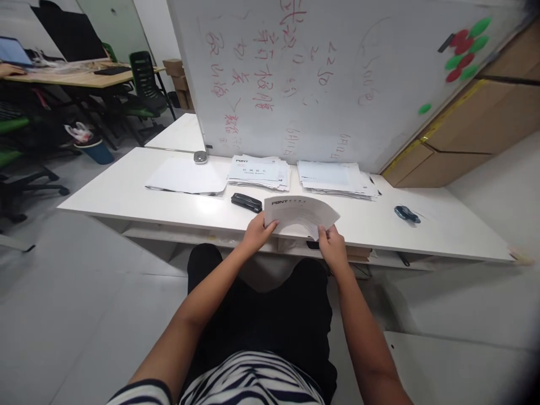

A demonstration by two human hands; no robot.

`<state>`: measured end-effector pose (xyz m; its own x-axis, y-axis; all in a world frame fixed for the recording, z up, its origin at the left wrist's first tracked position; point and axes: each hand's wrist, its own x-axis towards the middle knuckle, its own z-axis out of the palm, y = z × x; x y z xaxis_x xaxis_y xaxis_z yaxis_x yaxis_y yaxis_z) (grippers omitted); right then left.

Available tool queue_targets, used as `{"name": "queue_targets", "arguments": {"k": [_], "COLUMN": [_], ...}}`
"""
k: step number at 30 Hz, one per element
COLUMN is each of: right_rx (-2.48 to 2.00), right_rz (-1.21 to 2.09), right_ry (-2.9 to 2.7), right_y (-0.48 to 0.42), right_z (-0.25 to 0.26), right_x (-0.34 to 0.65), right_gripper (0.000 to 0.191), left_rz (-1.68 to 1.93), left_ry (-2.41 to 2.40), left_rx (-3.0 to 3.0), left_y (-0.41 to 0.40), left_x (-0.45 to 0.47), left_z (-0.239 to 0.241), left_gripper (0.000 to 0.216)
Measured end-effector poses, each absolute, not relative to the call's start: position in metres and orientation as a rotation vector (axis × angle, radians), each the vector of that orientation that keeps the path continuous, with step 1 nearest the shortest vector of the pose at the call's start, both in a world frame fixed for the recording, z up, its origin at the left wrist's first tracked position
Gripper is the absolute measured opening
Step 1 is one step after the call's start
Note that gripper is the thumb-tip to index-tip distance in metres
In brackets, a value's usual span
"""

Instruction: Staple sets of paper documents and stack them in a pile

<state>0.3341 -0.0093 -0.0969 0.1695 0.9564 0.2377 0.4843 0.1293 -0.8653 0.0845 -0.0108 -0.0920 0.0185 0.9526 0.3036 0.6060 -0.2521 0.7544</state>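
I hold a thin sheaf of printed papers (pixel 300 214) with both hands just above the front edge of the white table (pixel 126 197). My left hand (pixel 259 232) grips its left lower corner, fingers closed on it. My right hand (pixel 332 246) pinches the lower right edge, where the sheets bend downward. A black stapler (pixel 246 202) lies on the table just left of the papers. Two stacks of printed sheets (pixel 259 171) (pixel 335 178) rest further back, and loose white sheets (pixel 188 177) lie to the left.
A whiteboard (pixel 320 79) with red writing and coloured magnets stands behind the table. A small dark blue object (pixel 406 214) lies at the right. Cardboard boxes (pixel 476 129) are at the right, desks and green chairs (pixel 145 84) at the far left.
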Motion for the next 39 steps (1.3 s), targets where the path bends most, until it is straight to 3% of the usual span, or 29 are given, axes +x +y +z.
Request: {"name": "queue_targets", "arguments": {"k": [3, 8, 12, 17, 39], "right_rx": [-1.601, -1.366, -1.326, -1.291, -1.292], "right_rz": [0.605, 1.216, 1.413, 1.471, 1.319], "right_ry": [-1.428, -1.006, -0.869, -0.848, -0.709], "right_y": [-0.025, -0.050, -0.057, -0.053, -0.054], "right_z": [-0.097, -0.102, -0.106, -0.107, -0.103], "right_x": [0.348, 0.355, 0.338, 0.314, 0.309], "right_gripper": [0.026, 0.040, 0.039, 0.037, 0.026], "left_rz": [1.054, 0.892, 0.817, 0.886, 0.895], "left_ry": [1.718, 1.778, 1.702, 1.623, 1.639], "left_rx": [2.127, 2.374, 2.142, 2.087, 2.117], "left_y": [-0.006, 0.031, 0.052, 0.048, 0.045], "left_x": [0.063, 0.006, -0.021, -0.024, -0.024], "left_z": [-0.082, -0.071, -0.085, -0.094, -0.094], "left_gripper": [0.036, 0.060, 0.049, 0.039, 0.039]}}
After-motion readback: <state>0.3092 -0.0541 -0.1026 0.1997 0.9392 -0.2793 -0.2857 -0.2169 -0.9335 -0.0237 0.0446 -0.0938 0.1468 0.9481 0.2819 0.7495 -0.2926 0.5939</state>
